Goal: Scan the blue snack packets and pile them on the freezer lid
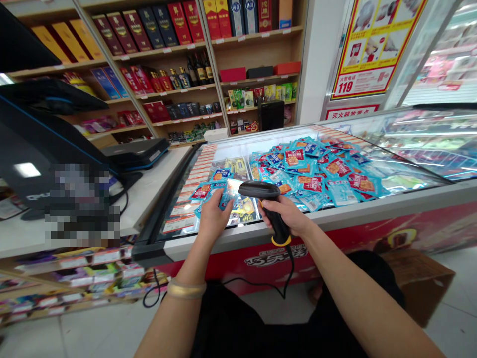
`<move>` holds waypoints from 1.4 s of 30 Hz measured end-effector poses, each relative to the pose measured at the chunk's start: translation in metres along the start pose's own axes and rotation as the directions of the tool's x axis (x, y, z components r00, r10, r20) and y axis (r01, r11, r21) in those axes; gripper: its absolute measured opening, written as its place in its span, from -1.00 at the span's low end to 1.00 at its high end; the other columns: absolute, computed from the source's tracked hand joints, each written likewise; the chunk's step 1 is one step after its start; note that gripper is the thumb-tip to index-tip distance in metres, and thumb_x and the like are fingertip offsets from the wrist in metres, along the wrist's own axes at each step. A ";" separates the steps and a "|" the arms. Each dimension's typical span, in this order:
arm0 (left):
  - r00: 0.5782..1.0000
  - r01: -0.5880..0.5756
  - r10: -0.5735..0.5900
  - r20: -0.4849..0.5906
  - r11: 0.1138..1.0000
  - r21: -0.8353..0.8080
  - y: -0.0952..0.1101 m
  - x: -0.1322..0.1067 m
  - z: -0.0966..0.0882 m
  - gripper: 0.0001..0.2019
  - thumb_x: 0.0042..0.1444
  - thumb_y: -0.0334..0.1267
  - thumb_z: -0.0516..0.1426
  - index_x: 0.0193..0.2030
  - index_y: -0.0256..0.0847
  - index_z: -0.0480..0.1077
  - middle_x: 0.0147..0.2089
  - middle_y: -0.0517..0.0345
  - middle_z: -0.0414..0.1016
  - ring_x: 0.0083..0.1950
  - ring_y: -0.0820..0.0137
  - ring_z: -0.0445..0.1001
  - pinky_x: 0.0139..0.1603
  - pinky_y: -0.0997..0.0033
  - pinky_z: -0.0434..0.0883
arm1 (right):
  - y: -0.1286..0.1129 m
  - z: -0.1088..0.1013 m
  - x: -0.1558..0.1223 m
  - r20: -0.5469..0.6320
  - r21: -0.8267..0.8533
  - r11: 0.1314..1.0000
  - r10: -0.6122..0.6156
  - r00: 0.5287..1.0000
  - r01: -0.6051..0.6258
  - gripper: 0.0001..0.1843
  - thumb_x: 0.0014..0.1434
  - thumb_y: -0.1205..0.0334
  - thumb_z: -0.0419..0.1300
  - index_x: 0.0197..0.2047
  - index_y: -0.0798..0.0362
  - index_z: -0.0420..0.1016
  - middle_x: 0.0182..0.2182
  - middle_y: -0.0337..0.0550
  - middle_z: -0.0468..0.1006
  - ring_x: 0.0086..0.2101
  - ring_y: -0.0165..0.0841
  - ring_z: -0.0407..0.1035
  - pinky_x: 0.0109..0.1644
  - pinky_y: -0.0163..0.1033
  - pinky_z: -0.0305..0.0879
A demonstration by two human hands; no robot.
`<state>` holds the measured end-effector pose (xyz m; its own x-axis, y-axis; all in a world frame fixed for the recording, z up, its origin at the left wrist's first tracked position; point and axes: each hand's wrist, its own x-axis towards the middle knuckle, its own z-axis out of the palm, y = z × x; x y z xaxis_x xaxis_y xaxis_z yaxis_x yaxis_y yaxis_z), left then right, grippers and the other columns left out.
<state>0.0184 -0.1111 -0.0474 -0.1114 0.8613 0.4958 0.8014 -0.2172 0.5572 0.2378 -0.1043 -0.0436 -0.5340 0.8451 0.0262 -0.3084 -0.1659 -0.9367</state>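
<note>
My right hand [286,215] is closed around the handle of a black barcode scanner [280,226] with yellow trim. The scanner's head points left, towards my left hand [215,215]. That hand lies over a small group of blue snack packets [204,191], its thumb and index finger apart with a packet between them; whether it grips one is partly hidden. To the right, a large heap of blue and red snack packets [309,171] covers the glass top of a chest freezer [182,219]. From the scanner's handle a black cable [290,268] hangs down.
At left, a white counter [156,191] carries a dark checkout terminal [48,149]. Shelves [164,49] of boxes and bottles stand behind the freezer. A cardboard box [417,283] sits on the floor at right, and the cable loops near my legs.
</note>
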 end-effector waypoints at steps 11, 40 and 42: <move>0.994 -0.088 0.093 -0.051 0.991 0.103 0.008 0.007 0.019 -0.64 0.18 -0.21 0.10 0.11 -0.16 0.44 -0.05 0.02 0.63 -0.19 0.28 0.59 -0.10 0.36 0.48 | -0.005 0.004 -0.005 -0.137 0.185 0.978 -0.070 0.988 0.095 -0.62 -0.11 0.00 0.43 -0.37 0.10 0.46 -0.54 -0.29 0.44 -0.64 -0.52 0.28 -0.61 -0.39 0.24; 0.969 -0.235 0.245 -0.021 0.948 0.217 0.006 0.025 0.023 -0.58 0.16 -0.28 0.08 0.18 -0.24 0.36 0.19 -0.18 0.43 0.24 0.10 0.39 0.28 0.00 0.34 | -0.012 -0.023 -0.015 -0.310 0.261 0.945 -0.109 0.944 0.195 -0.64 -0.07 0.02 0.40 -0.34 0.07 0.43 -0.52 -0.29 0.43 -0.60 -0.50 0.27 -0.58 -0.36 0.24; 0.995 -0.027 0.058 -0.076 0.934 0.355 -0.011 0.019 -0.002 -0.57 0.13 -0.17 0.13 0.12 -0.27 0.41 0.10 -0.21 0.48 0.19 0.02 0.42 0.23 -0.01 0.35 | -0.008 -0.010 -0.009 -0.258 0.246 0.960 -0.066 0.964 0.132 -0.64 -0.08 0.01 0.40 -0.35 0.07 0.44 -0.52 -0.28 0.44 -0.60 -0.50 0.28 -0.58 -0.36 0.24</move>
<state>0.0064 -0.0930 -0.0430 -0.1092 0.8097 0.5766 0.9606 -0.0632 0.2707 0.2529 -0.1053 -0.0396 -0.2908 0.9568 -0.0028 -0.5600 -0.1726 -0.8103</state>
